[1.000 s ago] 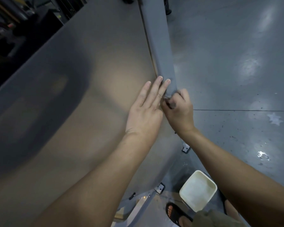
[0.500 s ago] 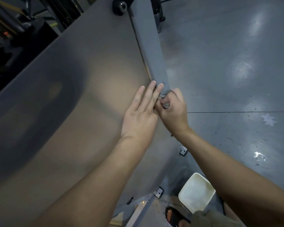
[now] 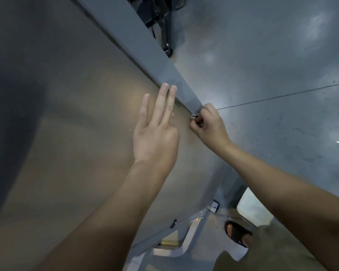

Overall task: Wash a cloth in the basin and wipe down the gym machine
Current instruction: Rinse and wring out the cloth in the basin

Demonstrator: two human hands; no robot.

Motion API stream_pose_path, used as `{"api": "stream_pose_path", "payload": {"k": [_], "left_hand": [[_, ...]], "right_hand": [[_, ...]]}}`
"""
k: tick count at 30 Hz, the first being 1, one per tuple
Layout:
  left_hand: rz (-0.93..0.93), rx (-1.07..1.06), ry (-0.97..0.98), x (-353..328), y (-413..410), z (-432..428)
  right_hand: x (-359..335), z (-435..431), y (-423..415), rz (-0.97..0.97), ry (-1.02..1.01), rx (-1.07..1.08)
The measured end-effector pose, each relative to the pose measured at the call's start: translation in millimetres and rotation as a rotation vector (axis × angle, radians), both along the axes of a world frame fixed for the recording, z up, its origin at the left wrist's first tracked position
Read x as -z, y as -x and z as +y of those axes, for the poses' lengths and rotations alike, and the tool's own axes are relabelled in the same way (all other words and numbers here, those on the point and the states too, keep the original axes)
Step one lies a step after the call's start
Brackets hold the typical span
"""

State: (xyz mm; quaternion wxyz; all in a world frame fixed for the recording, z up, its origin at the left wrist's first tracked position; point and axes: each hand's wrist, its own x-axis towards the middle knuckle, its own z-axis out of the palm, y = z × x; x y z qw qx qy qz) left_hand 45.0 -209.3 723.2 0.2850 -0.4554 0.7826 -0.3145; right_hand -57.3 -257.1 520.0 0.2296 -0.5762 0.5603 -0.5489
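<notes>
While a large, smooth grey-brown panel of the gym machine [image 3: 70,133] fills the left and centre of the frame, a narrow grey frame bar [image 3: 160,61] is seen along its edge, its long axis running from the top centre down toward the middle right. The left hand [image 3: 155,137] is laid flat against the panel at the centre, fingers straight and pointing up the frame, nothing held in it. Just to its right, the right hand [image 3: 207,126] is curled into a tight grip on a small wad of cloth [image 3: 194,116], which is pressed to the bar's lower end; only a pale scrap of the cloth can be seen between the fingers, so which way it points cannot be told. A white basin [image 3: 250,208] is partly seen on the grey floor [image 3: 272,65] at the lower right, beside a foot in a black sandal [image 3: 236,234].

The wiping of the bar's edge is judged to be the step in hand. It would be done well if the cloth were drawn along the bar's length with steady pressure, the panel braced by the flat hand, and the seam between bar and panel followed closely.
</notes>
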Motion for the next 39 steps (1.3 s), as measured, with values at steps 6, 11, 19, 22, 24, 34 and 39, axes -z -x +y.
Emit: {"api": "stream_pose_path", "payload": {"k": [6, 11, 19, 22, 24, 34, 39], "left_hand": [[-0.048, 0.048, 0.003, 27, 4, 1], [0.008, 0.071, -0.009, 38, 10, -1], [0.014, 0.071, 0.004, 45, 5, 2], [0.026, 0.074, -0.010, 55, 3, 1], [0.001, 0.078, -0.021, 65, 2, 1], [-0.046, 0.047, -0.040, 92, 7, -5], [-0.020, 0.059, -0.048, 91, 7, -5]], "right_hand": [[48, 2, 16, 0.029, -0.068, -0.108], [79, 6, 39, -0.022, -0.226, -0.154], [24, -3, 38, -0.498, -0.329, -0.057], [16, -8, 38, -0.577, -0.320, 0.001], [11, -9, 33, -0.564, -0.284, -0.007], [44, -8, 17, -0.477, -0.402, 0.090], [37, -3, 17, -0.436, -0.271, 0.071]]}}
